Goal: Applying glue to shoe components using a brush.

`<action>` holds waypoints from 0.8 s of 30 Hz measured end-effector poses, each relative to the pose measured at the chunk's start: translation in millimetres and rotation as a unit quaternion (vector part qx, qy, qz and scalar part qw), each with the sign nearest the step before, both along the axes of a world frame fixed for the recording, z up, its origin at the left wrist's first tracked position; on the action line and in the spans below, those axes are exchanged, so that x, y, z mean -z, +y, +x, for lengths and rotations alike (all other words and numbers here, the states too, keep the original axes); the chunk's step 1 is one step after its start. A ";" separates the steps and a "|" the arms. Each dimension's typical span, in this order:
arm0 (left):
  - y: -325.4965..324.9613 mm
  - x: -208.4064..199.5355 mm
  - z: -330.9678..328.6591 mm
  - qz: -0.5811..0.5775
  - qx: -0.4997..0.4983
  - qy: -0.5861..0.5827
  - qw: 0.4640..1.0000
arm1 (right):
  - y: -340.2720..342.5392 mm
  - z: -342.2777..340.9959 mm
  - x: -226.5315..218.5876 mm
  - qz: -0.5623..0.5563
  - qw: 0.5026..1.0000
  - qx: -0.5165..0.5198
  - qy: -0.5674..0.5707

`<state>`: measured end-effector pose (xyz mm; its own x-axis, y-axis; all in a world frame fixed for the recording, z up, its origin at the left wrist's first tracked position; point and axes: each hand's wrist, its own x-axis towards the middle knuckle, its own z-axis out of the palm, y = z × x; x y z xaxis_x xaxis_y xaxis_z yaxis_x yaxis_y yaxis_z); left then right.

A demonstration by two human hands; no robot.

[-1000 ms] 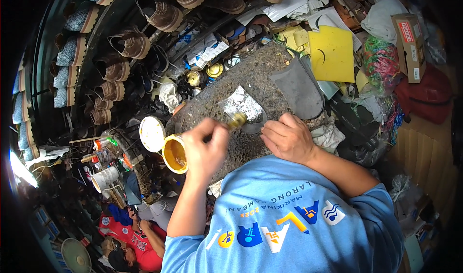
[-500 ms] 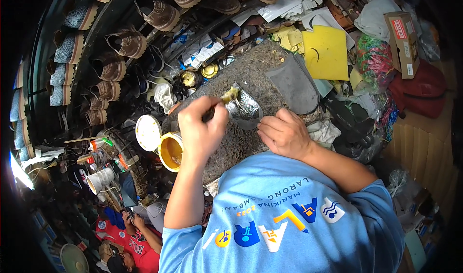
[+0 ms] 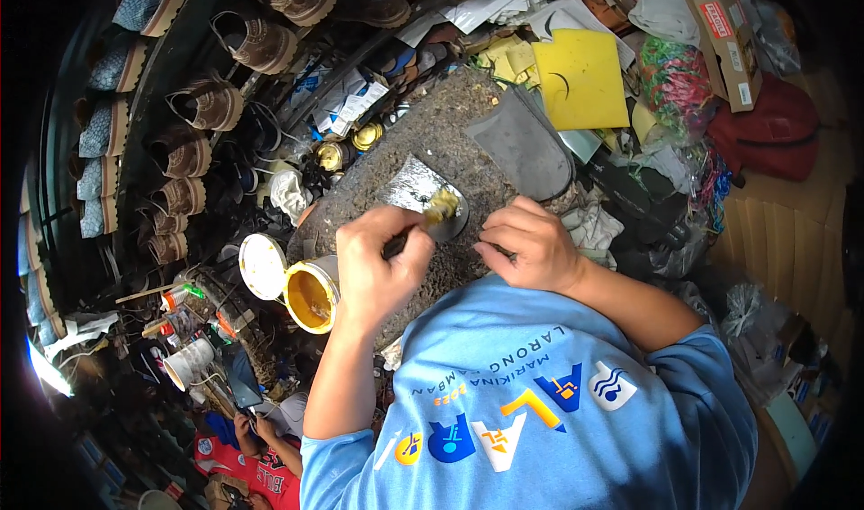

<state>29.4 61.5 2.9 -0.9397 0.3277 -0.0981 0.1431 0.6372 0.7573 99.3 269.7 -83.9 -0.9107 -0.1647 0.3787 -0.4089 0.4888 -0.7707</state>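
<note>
A short brush [image 3: 441, 206] with yellowish, glue-clotted bristles is gripped in my left hand [image 3: 382, 262]; its handle is mostly hidden by the fingers. The bristles are over the rounded end of a dark, sole-shaped piece [image 3: 409, 182], which glistens with a wet coating. This piece lies flat on a rough, crusted work surface [image 3: 355, 186]. Just right of its rounded end is my right hand [image 3: 526, 247], fingers curled loosely toward the thumb. Nothing shows in that hand, and a small gap separates it from the piece. An uncovered tub [image 3: 310, 296] of amber glue stands beside my left wrist.
The tub's white lid [image 3: 263, 267] lies beside it. Grey sheet pieces [image 3: 522, 145] and a yellow sheet [image 3: 580, 80] lie to the far right. Brown shoes [image 3: 205, 103] line racks at left. A person in red [image 3: 256, 465] sits at lower left, holding a phone [image 3: 241, 388].
The brush has moved toward me, down to the piece's rounded end. My right fingers have come off the piece's edge. The whole view has shifted slightly.
</note>
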 end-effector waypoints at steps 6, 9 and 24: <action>5.1 -6.1 6.1 0.016 0.065 0.005 0.998 | 9.7 9.1 -6.5 -0.062 0.997 0.020 -0.049; 2.9 1.1 2.1 -0.004 0.015 0.022 1.000 | 10.8 10.6 -6.8 -0.070 0.995 0.030 -0.065; -31.1 -23.5 22.2 0.103 -0.089 -0.052 0.989 | -13.0 -16.9 -27.1 -0.274 0.826 0.066 -0.488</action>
